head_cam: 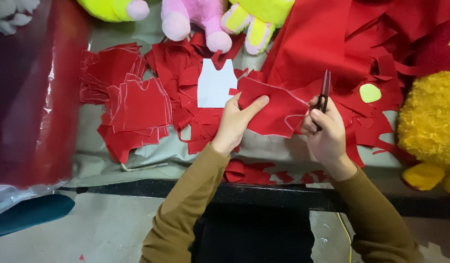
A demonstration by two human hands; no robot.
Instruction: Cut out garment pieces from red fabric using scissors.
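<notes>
Red fabric piece under cutting, held over table edge.
Left hand (pixel 237 122) pinches the red fabric piece (pixel 273 112), chalk-outlined, irregular; right hand (pixel 325 131) fingers closed through the scissors (pixel 324 92), blades upright beside the fabric's right edge.

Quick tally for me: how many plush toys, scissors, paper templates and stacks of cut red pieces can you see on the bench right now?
Plush toys: 4 (yellow-green, pink, yellow-and-pink, golden furry)
Scissors: 1, in the right hand
White paper template: 1
Stack of cut red pieces: 1
Total: 7
</notes>
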